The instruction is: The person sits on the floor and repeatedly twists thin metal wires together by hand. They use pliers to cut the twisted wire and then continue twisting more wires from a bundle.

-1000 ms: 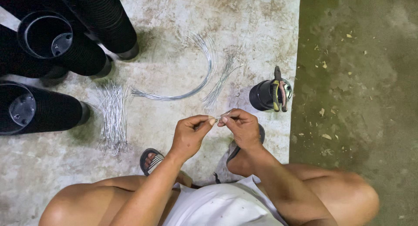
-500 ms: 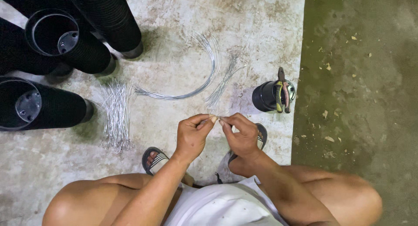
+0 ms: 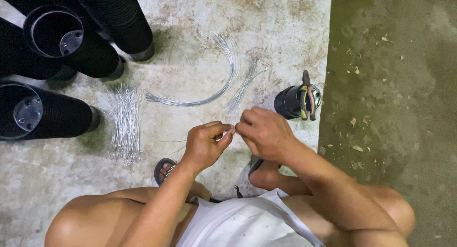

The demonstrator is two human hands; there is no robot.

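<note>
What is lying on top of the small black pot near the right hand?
Pliers with yellow and red handles lie across the rim of the pot. Its inside is mostly hidden by them, so I cannot tell whether it holds anything.

wire piece (image 3: 233, 129) hidden between pinching fingertips

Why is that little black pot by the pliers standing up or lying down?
Lying down. The small black pot rests on its side on the concrete floor, and the pliers lie across its open end.
</note>
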